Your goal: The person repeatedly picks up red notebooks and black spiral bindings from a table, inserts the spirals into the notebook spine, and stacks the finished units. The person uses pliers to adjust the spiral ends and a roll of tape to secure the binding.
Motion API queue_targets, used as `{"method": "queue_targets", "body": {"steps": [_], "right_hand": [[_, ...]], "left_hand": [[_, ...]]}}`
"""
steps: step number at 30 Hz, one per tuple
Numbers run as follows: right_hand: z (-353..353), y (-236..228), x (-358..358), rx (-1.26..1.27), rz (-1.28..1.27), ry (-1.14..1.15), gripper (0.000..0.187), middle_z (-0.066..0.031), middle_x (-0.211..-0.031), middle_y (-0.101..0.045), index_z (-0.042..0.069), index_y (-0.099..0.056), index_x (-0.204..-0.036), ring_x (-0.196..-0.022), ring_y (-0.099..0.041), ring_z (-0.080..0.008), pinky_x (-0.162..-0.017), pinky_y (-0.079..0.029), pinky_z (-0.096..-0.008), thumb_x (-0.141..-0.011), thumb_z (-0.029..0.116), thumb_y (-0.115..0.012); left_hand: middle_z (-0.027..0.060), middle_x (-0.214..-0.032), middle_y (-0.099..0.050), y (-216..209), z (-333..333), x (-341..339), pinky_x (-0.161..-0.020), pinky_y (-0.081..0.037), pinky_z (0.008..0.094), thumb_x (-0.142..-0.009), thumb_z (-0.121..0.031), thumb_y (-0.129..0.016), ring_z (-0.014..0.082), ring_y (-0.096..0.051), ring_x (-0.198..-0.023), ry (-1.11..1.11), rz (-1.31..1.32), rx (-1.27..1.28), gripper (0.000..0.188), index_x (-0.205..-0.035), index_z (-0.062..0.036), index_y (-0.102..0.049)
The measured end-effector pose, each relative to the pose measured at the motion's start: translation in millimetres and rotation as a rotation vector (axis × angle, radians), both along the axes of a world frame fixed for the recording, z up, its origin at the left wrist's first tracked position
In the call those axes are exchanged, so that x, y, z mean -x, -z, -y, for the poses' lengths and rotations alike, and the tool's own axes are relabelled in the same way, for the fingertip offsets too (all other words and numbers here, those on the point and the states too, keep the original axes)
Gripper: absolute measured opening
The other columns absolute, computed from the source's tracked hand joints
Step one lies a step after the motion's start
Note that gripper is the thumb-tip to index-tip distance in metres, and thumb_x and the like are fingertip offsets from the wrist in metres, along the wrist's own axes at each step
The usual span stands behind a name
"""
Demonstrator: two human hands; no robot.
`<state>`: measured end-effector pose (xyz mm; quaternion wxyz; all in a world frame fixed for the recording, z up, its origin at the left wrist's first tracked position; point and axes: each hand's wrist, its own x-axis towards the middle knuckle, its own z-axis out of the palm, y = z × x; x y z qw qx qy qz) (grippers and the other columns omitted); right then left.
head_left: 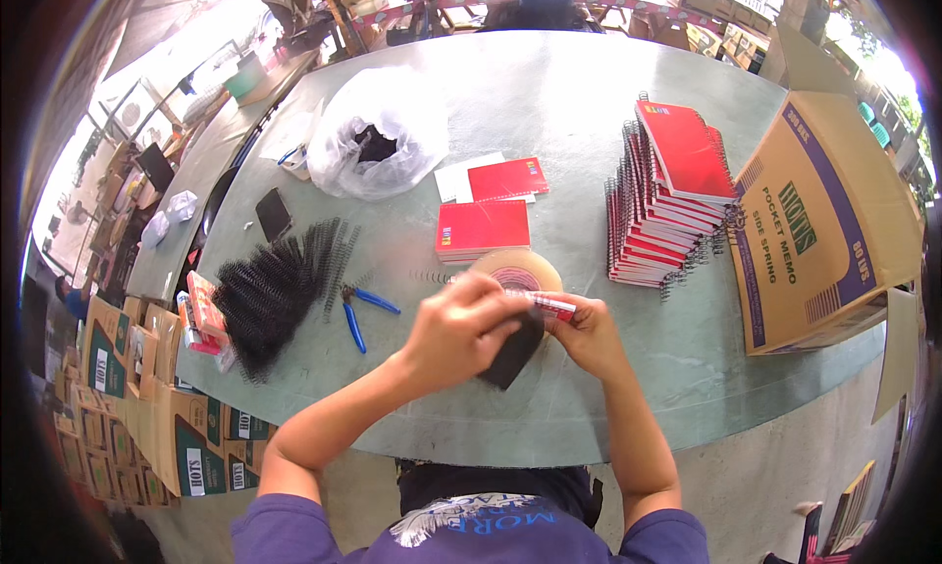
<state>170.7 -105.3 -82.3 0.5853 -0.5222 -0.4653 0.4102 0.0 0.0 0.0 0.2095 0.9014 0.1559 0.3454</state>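
My right hand (pixel 592 336) grips a small memo notebook (pixel 557 309) with red and white at its edge, tilted up over the table. At the notebook's other side my left hand (pixel 456 324) is closed, fingers pinched together. A thin black spiral coil (pixel 427 277) sticks out leftward from that hand; its other end is hidden behind the fingers. A dark flat panel (pixel 512 356) hangs below the notebook, between the hands. Just beyond them lies a roll of clear tape (pixel 535 266), partly covered. Behind it rests a short stack of red memo covers and pages (pixel 483 228).
Loose black coils (pixel 270 299) and blue-handled pliers (pixel 365 307) lie left. Farther back are a phone (pixel 274 214), a white plastic bag (pixel 388 113) and red-and-white sheets (pixel 505 179). Bound red notebooks (pixel 682 162) are piled right, beside an open cardboard box (pixel 814 230).
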Motion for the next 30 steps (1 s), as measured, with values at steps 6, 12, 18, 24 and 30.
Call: {"method": "queue_targets", "body": {"steps": [6, 12, 18, 24, 30], "right_hand": [[0, 1, 8, -0.003, -0.052, -0.031, 0.031, -0.0042, -0.102, -0.065, 0.0, -0.06, -0.116, -0.09, -0.057, -0.0069, -0.081, -0.046, -0.0211, -0.087, -0.006, -0.054], [0, 3, 5, -0.043, -0.125, -0.037, 0.03, -0.0065, -0.109, -0.064, -0.001, -0.059, -0.117, -0.098, -0.056, -0.0089, -0.086, -0.047, -0.0243, -0.088, -0.003, -0.055], [0, -5, 9, -0.108, -0.205, -0.001, 0.027, -0.0062, -0.109, -0.063, 0.0, -0.06, -0.115, -0.098, -0.057, -0.0101, -0.085, -0.048, -0.0248, -0.089, 0.003, -0.058], [5, 2, 7, -0.038, -0.109, 0.108, 0.019, -0.0037, -0.097, -0.067, -0.001, -0.063, -0.105, -0.086, -0.059, -0.0083, -0.078, -0.049, -0.0235, -0.088, 0.005, -0.059], [8, 12, 6, -0.041, 0.116, 0.159, 0.011, -0.0026, -0.084, -0.066, -0.003, -0.063, -0.095, -0.077, -0.058, -0.0057, -0.07, -0.048, -0.0217, -0.089, 0.004, -0.057]], "left_hand": [[0.0091, -0.087, -0.058, 2, 14, -5, -0.074, -0.05, 0.0378, -0.071, -0.004, -0.069, 0.0285, -0.06, -0.081, 0.056, -0.039, 0.053, 0.028, -0.098, -0.0094, -0.066], [0.012, -0.093, -0.06, 53, 43, 8, -0.078, -0.049, 0.0373, -0.072, -0.01, -0.072, 0.0295, -0.058, -0.088, 0.141, -0.193, 0.18, 0.029, -0.1, -0.0084, -0.066], [0.0124, -0.096, -0.058, 16, 38, 4, -0.082, -0.045, 0.0404, -0.077, -0.014, -0.069, 0.0286, -0.057, -0.093, 0.005, -0.088, -0.201, 0.028, -0.103, -0.0062, -0.064], [0.0124, -0.093, -0.06, 9, -1, -20, -0.084, -0.042, 0.0418, -0.076, -0.014, -0.066, 0.0296, -0.056, -0.096, 0.075, -0.258, -0.147, 0.029, -0.102, -0.0035, -0.061], [0.0136, -0.085, -0.059, 20, 9, -44, -0.08, -0.044, 0.0399, -0.076, -0.014, -0.065, 0.031, -0.057, -0.087, 0.274, -0.094, -0.057, 0.02, -0.09, -0.0009, -0.058]]}}
